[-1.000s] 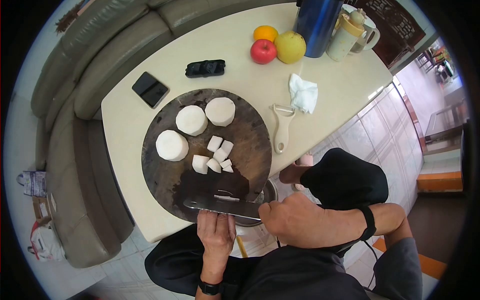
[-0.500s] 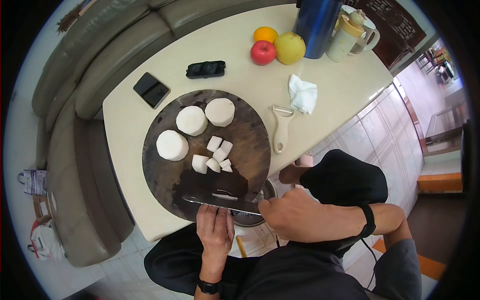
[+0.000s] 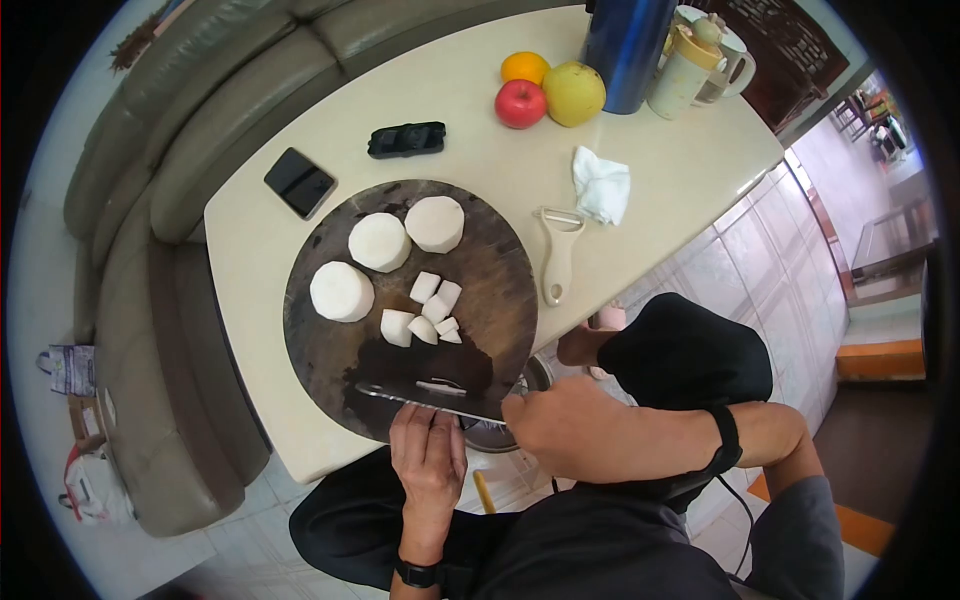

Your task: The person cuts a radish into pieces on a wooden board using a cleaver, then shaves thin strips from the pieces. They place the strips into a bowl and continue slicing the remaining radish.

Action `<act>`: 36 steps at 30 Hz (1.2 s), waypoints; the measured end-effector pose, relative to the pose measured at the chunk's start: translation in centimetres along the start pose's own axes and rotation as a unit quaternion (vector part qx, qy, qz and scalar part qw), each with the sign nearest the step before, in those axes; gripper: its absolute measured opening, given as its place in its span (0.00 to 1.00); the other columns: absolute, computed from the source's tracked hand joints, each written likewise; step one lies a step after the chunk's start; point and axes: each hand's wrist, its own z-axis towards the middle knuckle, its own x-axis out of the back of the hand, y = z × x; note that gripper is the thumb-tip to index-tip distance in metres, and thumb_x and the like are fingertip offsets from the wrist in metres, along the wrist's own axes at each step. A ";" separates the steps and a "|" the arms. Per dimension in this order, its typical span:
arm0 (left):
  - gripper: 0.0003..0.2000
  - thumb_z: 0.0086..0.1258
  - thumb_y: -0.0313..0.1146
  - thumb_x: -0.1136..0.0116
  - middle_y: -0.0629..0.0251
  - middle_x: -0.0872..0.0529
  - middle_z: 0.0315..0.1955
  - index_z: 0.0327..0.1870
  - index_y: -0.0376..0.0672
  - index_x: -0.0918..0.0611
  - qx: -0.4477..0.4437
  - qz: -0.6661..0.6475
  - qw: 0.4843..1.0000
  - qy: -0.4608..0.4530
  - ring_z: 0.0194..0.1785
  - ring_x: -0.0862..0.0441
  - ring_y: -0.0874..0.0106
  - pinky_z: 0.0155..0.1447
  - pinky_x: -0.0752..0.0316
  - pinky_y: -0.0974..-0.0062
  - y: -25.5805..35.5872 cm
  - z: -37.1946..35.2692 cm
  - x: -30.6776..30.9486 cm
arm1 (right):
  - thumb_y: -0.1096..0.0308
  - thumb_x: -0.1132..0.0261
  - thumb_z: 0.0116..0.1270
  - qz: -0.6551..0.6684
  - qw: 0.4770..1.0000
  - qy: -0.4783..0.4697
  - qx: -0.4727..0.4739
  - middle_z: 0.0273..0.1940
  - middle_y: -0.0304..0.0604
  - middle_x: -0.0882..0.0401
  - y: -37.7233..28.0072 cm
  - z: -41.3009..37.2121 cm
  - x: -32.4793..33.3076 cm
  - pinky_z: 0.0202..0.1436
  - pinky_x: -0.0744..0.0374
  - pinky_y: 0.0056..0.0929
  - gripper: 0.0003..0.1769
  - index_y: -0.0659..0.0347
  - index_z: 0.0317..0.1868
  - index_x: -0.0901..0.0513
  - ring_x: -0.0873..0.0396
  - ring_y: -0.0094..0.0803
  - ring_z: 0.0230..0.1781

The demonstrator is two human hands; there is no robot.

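My right hand (image 3: pixel 565 430) is closed around the handle of a knife (image 3: pixel 425 402), whose blade points left over the near part of a round dark cutting board (image 3: pixel 330 365). Just below the blade, my left hand (image 3: pixel 430 460) has its fingers bent and pressed together at the board's near edge; whatever they hold is hidden. A thin white slice (image 3: pixel 440 388) lies beyond the blade. Several small white chunks (image 3: pixel 397 327) sit mid-board. Three thick white peeled rounds, which look like radish, stand behind them: the left round (image 3: pixel 341 291), middle round (image 3: pixel 379 242) and right round (image 3: pixel 435 223).
A peeler (image 3: pixel 559 260) and a crumpled white tissue (image 3: pixel 602 186) lie right of the board. A phone (image 3: pixel 299 183) and a black object (image 3: pixel 406 140) are behind it. An apple (image 3: pixel 520 104), other fruit and a blue flask (image 3: pixel 627 55) stand farther back. A bowl (image 3: pixel 495 437) shows below the board.
The knife blade has tilted, now showing as a thinner, more edge-on strip. My right hand has shifted slightly left. My left hand stays at the board's edge.
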 end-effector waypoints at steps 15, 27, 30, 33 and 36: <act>0.10 0.51 0.20 0.31 0.57 0.19 0.38 0.35 0.33 0.16 -0.020 0.039 0.999 -0.017 0.45 0.21 0.58 0.50 0.26 0.60 0.5 -0.6 1.4 | 0.74 0.36 0.49 -0.003 0.999 -0.048 0.018 0.22 0.55 0.21 0.5 -1.7 1.7 0.24 0.22 0.42 0.09 0.70 0.30 0.25 0.17 0.49 0.23; 0.12 0.51 0.21 0.31 0.57 0.19 0.40 0.38 0.32 0.16 -0.034 0.035 0.998 -0.032 0.46 0.21 0.59 0.50 0.26 0.61 0.1 0.2 1.8 | 0.75 0.37 0.49 0.014 0.998 -0.067 -0.010 0.23 0.54 0.21 1.4 -2.0 2.2 0.24 0.22 0.43 0.10 0.71 0.32 0.25 0.18 0.51 0.23; 0.12 0.51 0.21 0.31 0.57 0.19 0.40 0.38 0.32 0.16 -0.010 0.041 0.997 -0.065 0.45 0.21 0.60 0.50 0.28 0.61 0.6 0.0 2.3 | 0.75 0.37 0.49 0.011 0.997 -0.078 0.018 0.23 0.54 0.21 1.7 -1.7 2.9 0.24 0.22 0.42 0.10 0.70 0.32 0.25 0.18 0.50 0.23; 0.11 0.51 0.22 0.31 0.58 0.19 0.39 0.37 0.33 0.16 -0.022 0.047 0.997 -0.051 0.45 0.22 0.60 0.49 0.29 0.61 0.3 -0.1 2.1 | 0.75 0.36 0.49 -0.011 0.996 -0.086 0.035 0.22 0.53 0.22 2.1 -1.3 3.6 0.24 0.23 0.40 0.09 0.70 0.31 0.25 0.18 0.49 0.23; 0.11 0.51 0.22 0.31 0.58 0.20 0.39 0.37 0.33 0.16 -0.021 0.049 0.997 -0.060 0.45 0.22 0.60 0.49 0.29 0.61 0.4 0.0 2.1 | 0.75 0.36 0.49 -0.013 0.995 -0.090 0.041 0.22 0.53 0.22 2.3 -1.2 3.7 0.24 0.23 0.40 0.09 0.71 0.30 0.25 0.18 0.49 0.23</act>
